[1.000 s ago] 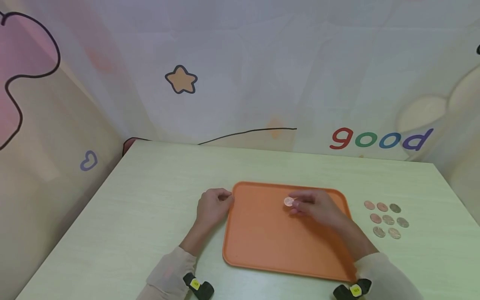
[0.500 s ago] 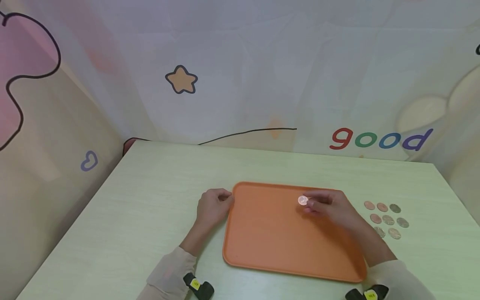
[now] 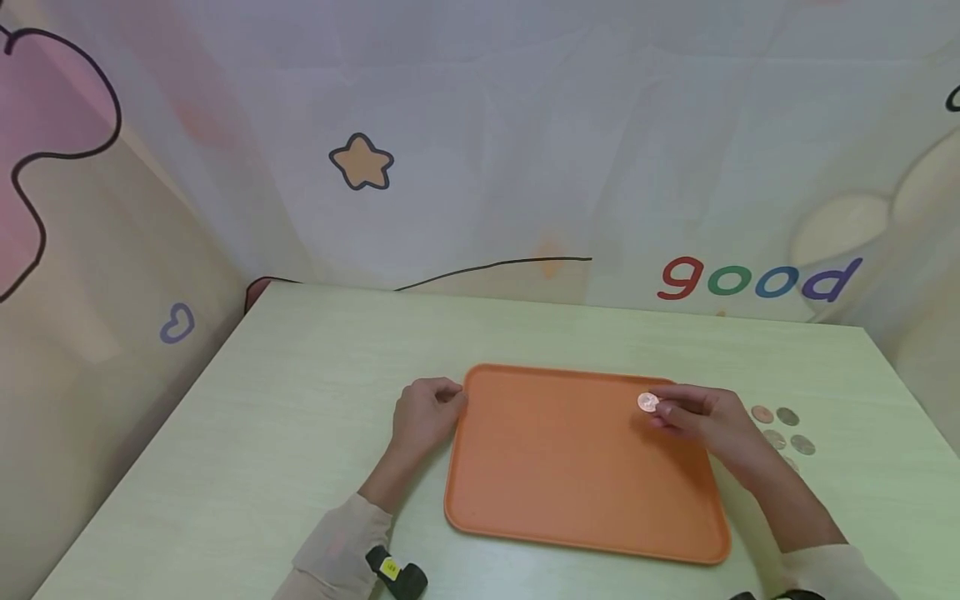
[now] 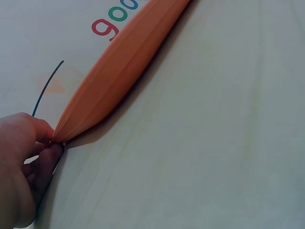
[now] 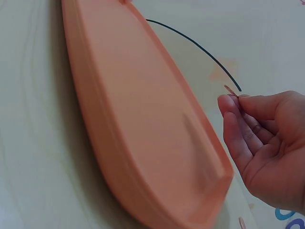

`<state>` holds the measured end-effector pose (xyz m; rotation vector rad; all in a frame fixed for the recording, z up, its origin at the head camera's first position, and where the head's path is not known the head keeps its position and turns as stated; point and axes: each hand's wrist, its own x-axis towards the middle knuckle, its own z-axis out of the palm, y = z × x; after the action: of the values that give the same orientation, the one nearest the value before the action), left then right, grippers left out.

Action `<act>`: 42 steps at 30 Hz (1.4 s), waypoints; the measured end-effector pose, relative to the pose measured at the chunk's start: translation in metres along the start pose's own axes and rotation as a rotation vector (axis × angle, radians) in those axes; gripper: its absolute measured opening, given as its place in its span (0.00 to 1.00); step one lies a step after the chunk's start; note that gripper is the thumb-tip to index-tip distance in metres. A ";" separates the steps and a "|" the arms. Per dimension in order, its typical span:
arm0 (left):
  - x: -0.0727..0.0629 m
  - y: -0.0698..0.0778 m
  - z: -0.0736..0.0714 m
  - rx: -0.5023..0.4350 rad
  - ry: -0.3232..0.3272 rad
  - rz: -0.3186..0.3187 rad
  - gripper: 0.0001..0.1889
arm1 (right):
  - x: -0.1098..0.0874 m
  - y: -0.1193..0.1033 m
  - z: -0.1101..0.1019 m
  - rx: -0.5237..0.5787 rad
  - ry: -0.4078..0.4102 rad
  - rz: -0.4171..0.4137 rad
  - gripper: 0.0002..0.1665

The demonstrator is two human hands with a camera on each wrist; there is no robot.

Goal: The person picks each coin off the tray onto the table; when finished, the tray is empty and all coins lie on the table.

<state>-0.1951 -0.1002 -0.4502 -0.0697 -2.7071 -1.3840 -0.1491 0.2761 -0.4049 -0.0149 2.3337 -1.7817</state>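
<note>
An orange tray (image 3: 570, 475) lies flat on the table, its raised rim running all round. My left hand (image 3: 423, 421) pinches the tray's left edge between thumb and fingers, as the left wrist view shows with the hand (image 4: 21, 162) at the tray wall (image 4: 112, 78). Over the tray's far right corner, my right hand (image 3: 705, 418) holds a round, copper-coloured coin (image 3: 647, 402) by its edge. Seen edge-on in the right wrist view, that coin (image 5: 229, 88) sticks out past the tips of thumb and fingers.
Several coins, copper and silver, lie on the table right of the tray, among them a copper coin (image 3: 762, 414) and a darker silver one (image 3: 787, 416). My right forearm covers part of this group. A printed cloth backdrop (image 3: 480, 150) hangs behind the table.
My right hand has carried the coin rightward across the tray, from near its middle to its far right corner, now covering some table coins. The left hand stays at the tray's edge.
</note>
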 end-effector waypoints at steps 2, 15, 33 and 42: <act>0.000 0.000 0.000 0.001 0.000 0.000 0.09 | -0.003 0.002 -0.006 0.032 -0.010 -0.021 0.19; -0.001 0.003 0.000 0.002 -0.004 -0.016 0.09 | -0.024 0.025 -0.041 0.156 -0.022 -0.064 0.21; 0.001 0.003 0.001 0.012 -0.003 -0.018 0.09 | -0.054 0.044 -0.089 0.034 0.053 -0.141 0.21; 0.000 0.004 0.001 0.003 -0.011 -0.015 0.09 | -0.065 0.062 -0.111 0.242 0.071 -0.138 0.23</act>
<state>-0.1945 -0.0970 -0.4476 -0.0574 -2.7238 -1.3874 -0.0974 0.4070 -0.4258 -0.0784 2.1940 -2.1545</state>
